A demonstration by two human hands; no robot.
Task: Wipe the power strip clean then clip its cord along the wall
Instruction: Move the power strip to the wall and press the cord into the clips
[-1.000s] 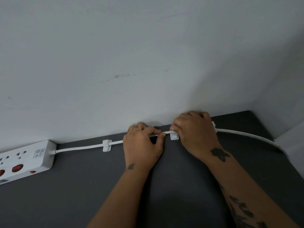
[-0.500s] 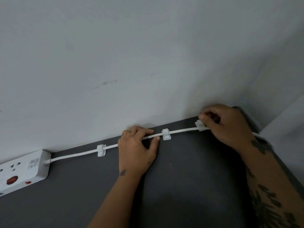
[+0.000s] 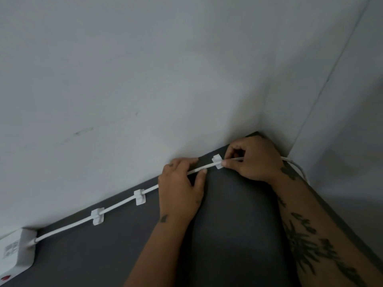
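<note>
Dark grey surface [image 3: 238, 224], matte, butted against a white wall at the rear and a second wall at the right, forming a corner. White power strip [image 3: 16, 253] lies flat at the far left edge, partly out of frame. White cord [image 3: 68, 226] leaves the strip and runs along the rear edge toward the corner. Three white clips sit on the surface along the cord: first clip [image 3: 97, 216], second clip [image 3: 139, 197], third clip [image 3: 217, 161] nearest the corner.
</note>
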